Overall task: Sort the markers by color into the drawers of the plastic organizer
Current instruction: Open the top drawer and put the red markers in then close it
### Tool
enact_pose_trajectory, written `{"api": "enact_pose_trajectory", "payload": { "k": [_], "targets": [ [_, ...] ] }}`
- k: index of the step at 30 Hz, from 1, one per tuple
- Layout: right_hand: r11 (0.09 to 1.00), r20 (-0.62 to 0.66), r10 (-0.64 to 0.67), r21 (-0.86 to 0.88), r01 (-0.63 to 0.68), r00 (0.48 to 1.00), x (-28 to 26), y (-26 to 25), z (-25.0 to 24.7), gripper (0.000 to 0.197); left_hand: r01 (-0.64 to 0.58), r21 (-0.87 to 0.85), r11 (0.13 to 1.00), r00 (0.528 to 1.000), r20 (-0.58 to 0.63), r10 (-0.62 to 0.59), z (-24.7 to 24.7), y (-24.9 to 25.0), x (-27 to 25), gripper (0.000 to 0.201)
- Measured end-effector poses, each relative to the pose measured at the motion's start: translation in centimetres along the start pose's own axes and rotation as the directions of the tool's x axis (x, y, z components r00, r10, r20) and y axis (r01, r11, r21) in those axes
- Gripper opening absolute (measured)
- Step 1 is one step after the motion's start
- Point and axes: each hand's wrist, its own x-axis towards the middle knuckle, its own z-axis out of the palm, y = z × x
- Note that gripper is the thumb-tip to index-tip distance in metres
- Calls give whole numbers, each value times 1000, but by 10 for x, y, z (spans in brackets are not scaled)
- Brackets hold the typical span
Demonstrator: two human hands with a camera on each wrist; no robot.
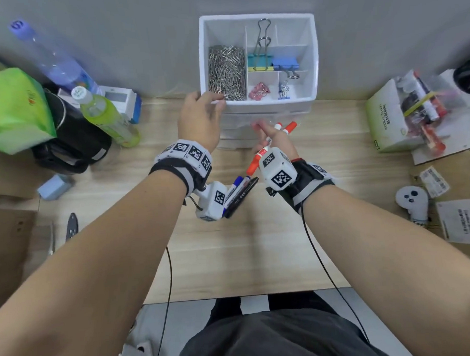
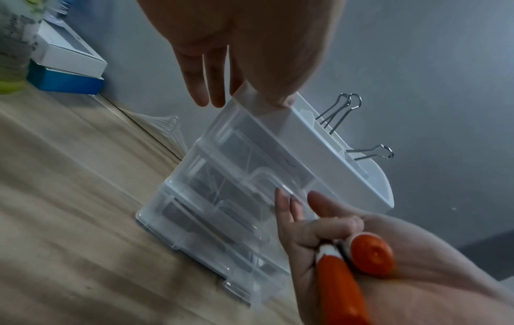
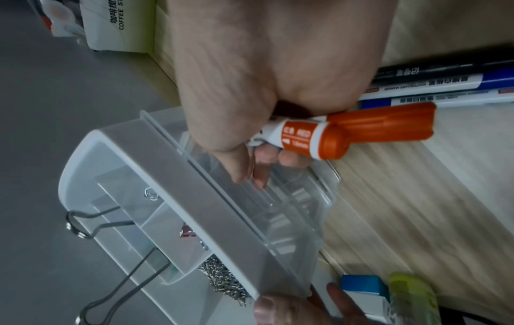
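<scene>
The plastic organizer stands against the wall, a white top tray over clear drawers. My left hand holds its front left corner, thumb on the white rim and fingers down the side. My right hand grips red markers in its palm, their orange-red caps sticking out. Its index and middle fingertips reach the top drawer's handle. On the desk behind my wrists lie blue markers and a black marker, which also show in the right wrist view.
The top tray holds paper clips and binder clips. Bottles, a green bag and a black pouch stand at the left. A carton with spare markers, cardboard boxes and a controller sit at the right.
</scene>
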Motion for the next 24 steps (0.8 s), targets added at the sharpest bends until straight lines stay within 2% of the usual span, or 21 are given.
{"api": "enact_pose_trajectory", "payload": {
  "k": [3,6,10,14,17,21,22,24],
  "targets": [
    [999,-33,-36,-34,35,999,0,9,-4,16,-3,48,999,1000,2,3,-3,1,3,30],
    [994,-77,-20,-111,12,997,-6,22,-12,17,0,87,996,1000,20,-1,-8,3,6,31],
    [996,-176,4,-87,-20,984,-20,33,-22,23,-8,111,994,998,69,0,-13,6,7,32],
    [998,-212,-18,-61,5,977,-38,45,-33,25,14,112,994,988,151,-31,-16,6,6,36],
    [998,-198,-34,-55,23,980,-48,55,-39,22,4,115,993,972,234,-31,-19,8,-1,48],
    [990,-171,-66,-130,44,983,-60,62,-39,20,-9,98,995,973,229,-13,-25,8,-18,74],
    [981,-214,-100,-184,60,972,-62,60,-38,16,10,74,997,975,219,-26,-27,7,-23,80],
    [960,-368,-179,-270,79,912,-64,56,-39,11,63,30,998,978,197,-68,-30,5,-31,85]
  ]
}}
